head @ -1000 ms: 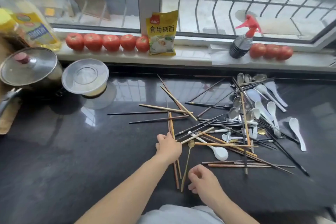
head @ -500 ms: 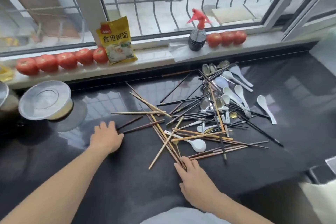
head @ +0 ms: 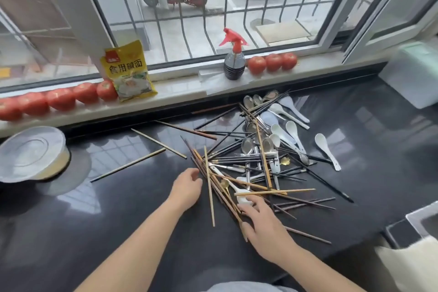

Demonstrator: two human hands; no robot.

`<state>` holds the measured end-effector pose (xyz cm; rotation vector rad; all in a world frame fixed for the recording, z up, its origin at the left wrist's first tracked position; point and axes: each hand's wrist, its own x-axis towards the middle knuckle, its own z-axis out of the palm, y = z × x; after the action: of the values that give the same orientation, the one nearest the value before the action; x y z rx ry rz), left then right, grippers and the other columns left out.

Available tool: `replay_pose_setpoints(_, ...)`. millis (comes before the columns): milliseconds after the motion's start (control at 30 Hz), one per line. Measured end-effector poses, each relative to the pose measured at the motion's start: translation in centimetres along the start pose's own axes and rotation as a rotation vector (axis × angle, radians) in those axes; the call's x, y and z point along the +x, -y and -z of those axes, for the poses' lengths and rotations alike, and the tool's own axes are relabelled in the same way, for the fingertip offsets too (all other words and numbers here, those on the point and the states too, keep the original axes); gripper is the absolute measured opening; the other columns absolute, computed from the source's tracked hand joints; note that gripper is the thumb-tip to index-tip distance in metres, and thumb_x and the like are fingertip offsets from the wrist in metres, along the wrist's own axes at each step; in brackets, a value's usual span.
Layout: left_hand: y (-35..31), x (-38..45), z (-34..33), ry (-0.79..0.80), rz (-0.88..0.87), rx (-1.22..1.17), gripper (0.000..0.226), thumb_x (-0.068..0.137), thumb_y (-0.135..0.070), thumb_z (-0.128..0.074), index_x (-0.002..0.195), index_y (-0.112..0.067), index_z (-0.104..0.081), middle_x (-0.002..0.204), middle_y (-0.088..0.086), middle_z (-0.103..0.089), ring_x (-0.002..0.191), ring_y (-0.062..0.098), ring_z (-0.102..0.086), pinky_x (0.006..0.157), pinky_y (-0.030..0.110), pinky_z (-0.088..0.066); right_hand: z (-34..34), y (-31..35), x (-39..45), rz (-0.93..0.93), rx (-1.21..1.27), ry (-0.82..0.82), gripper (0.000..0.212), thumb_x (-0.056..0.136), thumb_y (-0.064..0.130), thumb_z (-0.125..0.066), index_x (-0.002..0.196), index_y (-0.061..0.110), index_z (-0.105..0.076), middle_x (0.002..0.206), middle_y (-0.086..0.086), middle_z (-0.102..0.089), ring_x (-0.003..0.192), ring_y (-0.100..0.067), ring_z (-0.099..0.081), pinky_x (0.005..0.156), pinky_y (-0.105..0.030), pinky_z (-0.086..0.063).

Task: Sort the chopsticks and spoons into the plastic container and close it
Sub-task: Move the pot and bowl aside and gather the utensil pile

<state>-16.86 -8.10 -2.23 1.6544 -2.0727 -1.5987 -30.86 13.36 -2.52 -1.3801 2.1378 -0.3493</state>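
- Since half a second before, the left hand had slid from bare counter to the pile's left edge, fingers loosely curled, holding nothing.
- Head view: the right hand lay spread on brown chopsticks, fingertips beside a white spoon, probably gathering sticks together.
- More spoons lay toward the windowsill.
- A lidded plastic container sat far left, well apart, with open counter between.

Hands at a heap of chopsticks on a dark counter

Left hand touches the heap's left side; right hand rests on chopsticks near the front edge, fingertips beside a white spoon.
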Motion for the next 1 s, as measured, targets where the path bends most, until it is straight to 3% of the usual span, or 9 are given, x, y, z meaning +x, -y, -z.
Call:
replay_pose_setpoints(133, 2.9, 4.0, 6.5, -0.443, 0.135, 0.378, 0.048, 0.091, -0.011, -0.053, 0.139, -0.008, -0.048, 0.144, 0.023, -0.045, 0.135, 0.043, -0.039, 0.111, 0.050, -0.036, 1.1, -4.2, -2.1, -0.065, -0.240, -0.075, 0.053, 0.088, 0.013, -0.064, 0.138, 0.029, -0.057, 0.148, 0.004, -0.038, 0.134, -0.021, -0.043, 0.106, -0.035, -0.045)
replay_pose_setpoints(267, 5.9, 6.2, 10.0, -0.321, 0.349, 0.678, 0.052, 0.094, -0.022, -0.045, 0.145, -0.020, -0.037, 0.149, 0.022, -0.032, 0.138, 0.046, -0.029, 0.114, 0.055, -0.030, 0.1, -5.5, -1.3, -0.124, -0.328, -0.047, 0.059, 0.079, 0.014, -0.077, 0.134, 0.026, -0.060, 0.139, -0.004, -0.047, 0.122, -0.027, -0.052, 0.091, -0.038, -0.053)
replay_pose_setpoints(400, 6.5, 6.8, 10.4, -0.324, 0.102, 0.899, 0.023, 0.097, -0.012, -0.046, 0.119, -0.007, -0.048, 0.125, 0.024, -0.056, 0.114, 0.046, -0.055, 0.091, 0.050, -0.046, 1.0, -5.2, 1.3, -0.128, -0.239, -0.157, 0.040, 0.099, 0.020, -0.058, 0.139, 0.021, -0.054, 0.129, 0.000, -0.048, 0.115, -0.019, -0.050, 0.090, -0.030, -0.049)
replay_pose_setpoints(467, 5.2, 6.8, 9.4, -0.311, 0.082, 0.777, 0.013, 0.098, -0.010, -0.046, 0.110, -0.005, -0.045, 0.120, 0.026, -0.058, 0.110, 0.049, -0.058, 0.087, 0.049, -0.045, 1.4, -5.1, 2.2, -0.090, -0.298, -0.163, 0.039, 0.097, 0.021, -0.062, 0.136, 0.019, -0.057, 0.122, 0.002, -0.051, 0.107, -0.018, -0.054, 0.082, -0.029, -0.052)
replay_pose_setpoints(600, 1.0, 9.1, 6.5, -0.268, 0.262, 0.346, 0.034, 0.100, -0.022, -0.048, 0.124, 0.001, -0.046, 0.131, 0.028, -0.054, 0.107, 0.046, -0.058, 0.090, 0.046, -0.050, 2.3, -5.1, 3.7, -0.108, -0.281, -0.156, 0.038, 0.097, 0.022, -0.063, 0.135, 0.017, -0.059, 0.119, 0.003, -0.052, 0.105, -0.017, -0.058, 0.082, -0.029, -0.053)
replay_pose_setpoints(667, -0.9, 10.6, 5.2, -0.220, 0.304, 0.201, 0.041, 0.095, -0.025, -0.051, 0.128, 0.000, -0.046, 0.134, 0.023, -0.052, 0.101, 0.041, -0.058, 0.072, 0.045, -0.061, 2.5, -5.1, 4.2, -0.114, -0.291, -0.135, 0.042, 0.098, 0.024, -0.062, 0.139, 0.018, -0.056, 0.123, 0.003, -0.051, 0.109, -0.017, -0.057, 0.086, -0.029, -0.053)
replay_pose_setpoints(767, -3.0, 11.8, 2.7, -0.178, 0.414, 0.170, 0.057, 0.092, -0.017, -0.053, 0.146, -0.006, -0.035, 0.148, 0.016, -0.032, 0.127, 0.042, -0.041, 0.051, 0.040, -0.059, 3.2, -5.3, 4.1, -0.116, -0.324, -0.154, 0.056, 0.088, 0.030, -0.076, 0.140, 0.020, -0.056, 0.128, 0.000, -0.051, 0.114, -0.021, -0.054, 0.092, -0.033, -0.053)
replay_pose_setpoints(867, -5.4, 11.4, 0.0, -0.178, 0.481, 0.143, 0.071, 0.092, -0.015, -0.055, 0.154, -0.011, -0.021, 0.152, 0.013, -0.022, 0.131, 0.041, -0.034, 0.069, 0.048, -0.062, 4.6, -8.0, 3.0, -0.170, -0.350, -0.188, 0.081, 0.084, 0.048, -0.075, 0.153, 0.025, -0.038, 0.153, -0.007, -0.032, 0.143, -0.030, -0.032, 0.115, -0.048, -0.039)
replay_pose_setpoints(1000, -7.0, 11.0, -4.2, -0.164, 0.473, 0.269, 0.074, 0.099, -0.030, -0.048, 0.161, -0.025, -0.009, 0.156, 0.018, -0.017, 0.136, 0.044, -0.030, 0.111, 0.051, -0.039, 7.7, -15.5, 2.5, -0.354, -0.311, -0.203, 0.077, 0.098, 0.068, -0.026, 0.162, 0.028, -0.008, 0.169, -0.003, 0.005, 0.154, -0.025, 0.014, 0.126, -0.045, 0.000)
